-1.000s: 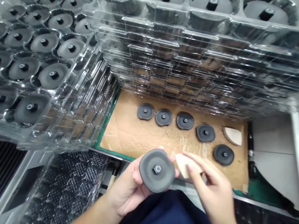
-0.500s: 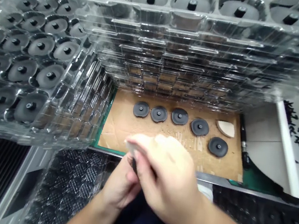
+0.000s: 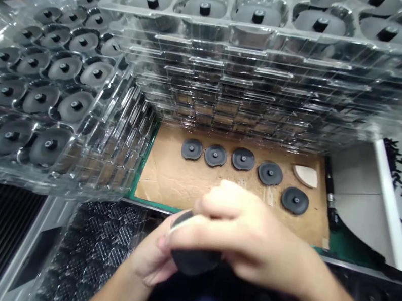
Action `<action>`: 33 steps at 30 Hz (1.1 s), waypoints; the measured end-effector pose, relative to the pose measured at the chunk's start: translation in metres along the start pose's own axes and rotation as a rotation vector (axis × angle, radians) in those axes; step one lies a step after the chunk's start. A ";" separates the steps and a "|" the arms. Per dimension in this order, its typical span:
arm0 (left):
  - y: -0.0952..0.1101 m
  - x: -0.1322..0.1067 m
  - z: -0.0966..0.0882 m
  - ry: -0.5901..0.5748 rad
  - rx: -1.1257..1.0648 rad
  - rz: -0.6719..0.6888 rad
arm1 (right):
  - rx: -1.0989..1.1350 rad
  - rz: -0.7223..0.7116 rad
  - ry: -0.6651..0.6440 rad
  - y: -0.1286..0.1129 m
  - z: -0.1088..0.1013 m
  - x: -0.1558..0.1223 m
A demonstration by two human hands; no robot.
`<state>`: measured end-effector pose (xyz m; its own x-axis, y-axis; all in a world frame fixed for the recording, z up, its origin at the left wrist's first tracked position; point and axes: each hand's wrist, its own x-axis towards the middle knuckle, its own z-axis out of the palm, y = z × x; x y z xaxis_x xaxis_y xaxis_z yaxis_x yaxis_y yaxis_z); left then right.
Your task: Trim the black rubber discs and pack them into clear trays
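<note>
Right hand [image 3: 248,235] over a dark disc [image 3: 192,262], left hand [image 3: 147,260] — cupped beneath it

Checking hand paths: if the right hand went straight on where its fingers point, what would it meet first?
The dark disc in the left hand; the right hand's fingers seem already on it, though depth is unclear.

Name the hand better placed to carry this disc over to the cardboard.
Right, probably: the right hand lies over the dark grey disc and reaches closer to the cardboard sheet and the row of discs. The left hand cups the disc from underneath, further back.
</note>
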<state>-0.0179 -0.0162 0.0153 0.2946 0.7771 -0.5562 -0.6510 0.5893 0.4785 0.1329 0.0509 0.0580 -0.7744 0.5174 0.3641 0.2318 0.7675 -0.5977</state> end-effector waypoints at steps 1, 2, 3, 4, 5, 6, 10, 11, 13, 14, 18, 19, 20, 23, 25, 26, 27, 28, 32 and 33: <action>0.000 -0.001 -0.003 -0.030 -0.017 -0.023 | -0.006 0.030 0.015 0.008 0.001 -0.002; 0.001 -0.001 -0.007 -0.063 -0.050 -0.042 | -0.030 0.112 0.069 0.014 0.003 -0.008; 0.001 -0.002 -0.011 -0.092 -0.089 -0.059 | -0.048 0.229 0.135 0.018 0.007 -0.016; 0.000 -0.002 -0.014 -0.112 -0.125 -0.069 | -0.039 0.355 0.192 0.021 0.013 -0.026; 0.000 -0.002 -0.017 -0.126 -0.154 -0.075 | 0.008 0.476 0.217 0.021 0.021 -0.037; 0.000 -0.002 -0.018 -0.136 -0.175 -0.078 | 0.075 0.583 0.211 0.021 0.030 -0.050; -0.001 0.002 -0.015 -0.140 -0.175 -0.087 | 0.227 0.816 0.050 0.017 0.060 -0.094; -0.001 0.003 -0.013 -0.139 -0.167 -0.094 | 0.231 0.834 0.030 0.016 0.062 -0.099; -0.001 0.005 -0.010 -0.156 -0.148 -0.109 | 0.218 0.858 0.068 0.014 0.056 -0.101; -0.001 0.005 -0.009 -0.167 -0.138 -0.114 | 0.198 0.866 0.136 0.011 0.049 -0.097; -0.007 0.005 -0.006 -0.147 -0.099 -0.100 | 0.071 0.603 0.445 -0.011 0.017 -0.062; -0.009 0.004 -0.006 -0.109 -0.072 -0.081 | 0.057 0.455 0.440 -0.016 0.012 -0.053; -0.012 0.004 -0.007 -0.063 -0.045 -0.054 | 0.057 0.330 0.393 -0.020 0.009 -0.046; -0.017 0.005 -0.010 0.051 -0.015 0.019 | 0.010 0.309 0.235 -0.023 0.008 -0.037; -0.019 0.006 -0.009 0.051 -0.028 0.023 | -0.035 0.419 0.222 -0.022 0.009 -0.040; -0.019 0.006 -0.008 0.034 -0.028 0.020 | -0.028 0.425 0.244 -0.021 0.010 -0.041; -0.019 0.007 -0.006 0.020 -0.023 0.019 | 0.012 0.404 0.276 -0.020 0.011 -0.043; -0.019 0.009 -0.004 0.021 -0.017 0.025 | 0.073 0.383 0.309 -0.017 0.012 -0.045; -0.019 0.013 0.004 0.113 -0.025 0.033 | 0.372 0.628 0.369 0.010 0.025 -0.059; -0.020 0.013 0.004 0.115 -0.034 0.021 | 0.435 0.730 0.374 0.020 0.031 -0.067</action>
<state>0.0019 -0.0166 0.0014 0.1998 0.7573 -0.6217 -0.6797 0.5642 0.4687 0.1711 0.0200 0.0001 -0.2660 0.9629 -0.0460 0.2872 0.0336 -0.9573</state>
